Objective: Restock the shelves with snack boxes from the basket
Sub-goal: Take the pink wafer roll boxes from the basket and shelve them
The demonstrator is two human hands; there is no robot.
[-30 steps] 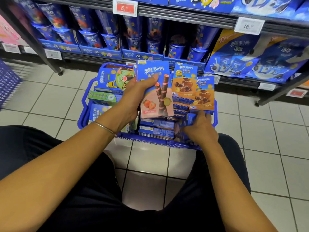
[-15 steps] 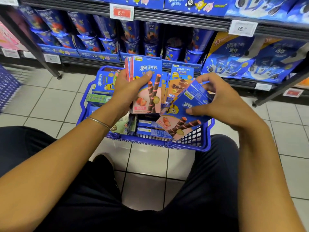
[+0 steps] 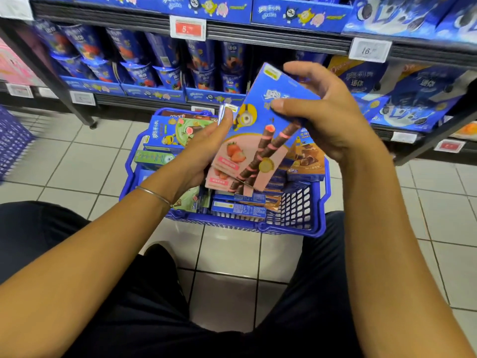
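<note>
over the basket (image 3: 245, 227), my right hand (image 3: 333, 117) pinches a box (image 3: 258, 140) tilted up-right; my left hand (image 3: 204, 148) grips the stack (image 3: 219, 178) beneath.

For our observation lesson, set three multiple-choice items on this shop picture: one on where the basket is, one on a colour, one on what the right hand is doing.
1. Where does the blue basket stand?
A. on the tiled floor before the shelves
B. on a shelf
C. on the person's lap

2. What colour is the lower front of the top strawberry box?
A. green
B. pink
C. yellow

3. The grip of the right hand is:
A. empty
B. closed on the top strawberry box
C. flat on the floor

Key: 1 A, tiles show all round it. 2 B, a pink panel lies behind the strawberries. 3 B, thumb and fingers pinch the box over the stack in the left hand.
</note>
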